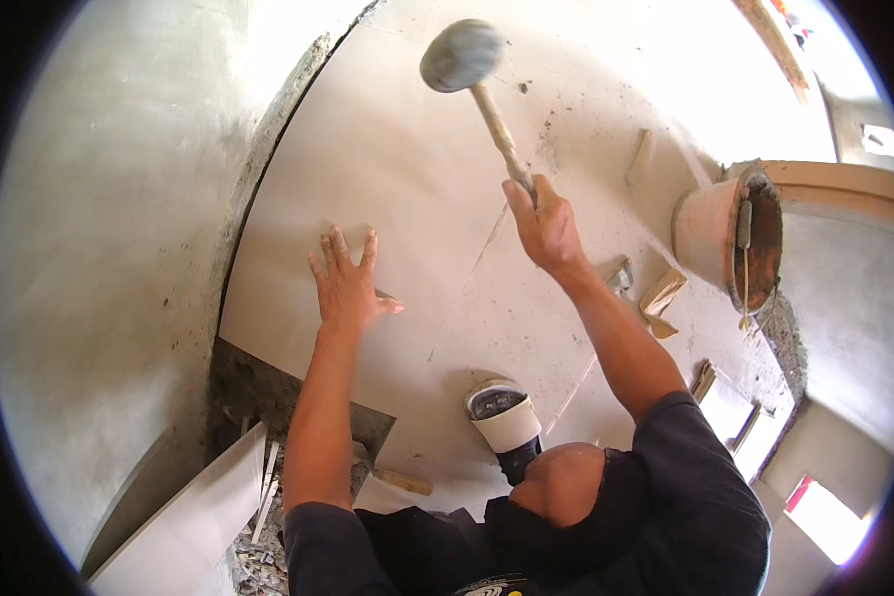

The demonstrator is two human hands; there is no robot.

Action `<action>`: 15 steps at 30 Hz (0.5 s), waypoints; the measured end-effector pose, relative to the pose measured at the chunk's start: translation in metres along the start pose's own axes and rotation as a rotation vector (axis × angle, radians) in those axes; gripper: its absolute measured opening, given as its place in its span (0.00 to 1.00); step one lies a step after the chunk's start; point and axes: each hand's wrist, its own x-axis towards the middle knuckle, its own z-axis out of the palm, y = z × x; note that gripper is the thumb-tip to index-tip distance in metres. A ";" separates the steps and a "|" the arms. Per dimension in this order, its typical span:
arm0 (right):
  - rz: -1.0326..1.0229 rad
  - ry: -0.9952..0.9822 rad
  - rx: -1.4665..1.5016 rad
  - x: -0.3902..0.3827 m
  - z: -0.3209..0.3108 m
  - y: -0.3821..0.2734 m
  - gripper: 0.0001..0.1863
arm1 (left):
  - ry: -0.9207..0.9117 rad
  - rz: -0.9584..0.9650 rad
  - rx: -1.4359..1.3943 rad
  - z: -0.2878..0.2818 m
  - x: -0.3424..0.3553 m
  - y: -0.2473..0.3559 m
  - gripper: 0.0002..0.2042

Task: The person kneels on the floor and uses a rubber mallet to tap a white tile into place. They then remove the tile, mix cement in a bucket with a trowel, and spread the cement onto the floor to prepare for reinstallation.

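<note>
My right hand (548,230) is wrapped round the wooden handle of a rubber mallet (497,129), its dark grey head raised and slightly blurred. Flat on a large pale floor tile (278,308) lies my left hand (346,286), fingers spread and holding nothing. This tile borders the left wall along a dark gap. Below it, a rough grey strip of floor (368,424) shows beside my left forearm.
A mortar-smeared bucket (700,236) with a rope handle stands at right. Nearby lie a torn brown piece (663,293) and a small grey object (619,276). White panels (184,526) lean at lower left, beside rubble (258,561). The plastered wall (99,248) rises at left.
</note>
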 end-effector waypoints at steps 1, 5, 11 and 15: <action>-0.022 -0.025 -0.067 0.001 -0.002 0.000 0.25 | 0.023 0.005 -0.003 0.000 0.002 0.000 0.59; -0.049 0.007 -0.171 0.004 -0.007 0.002 0.25 | 0.015 0.012 0.007 0.002 0.002 -0.002 0.60; 0.021 -0.086 -0.176 0.006 0.003 0.008 0.27 | 0.020 0.020 0.020 0.005 0.003 -0.002 0.60; -0.186 0.059 -0.095 0.008 0.012 -0.003 0.25 | 0.001 0.018 0.016 0.005 0.003 -0.002 0.60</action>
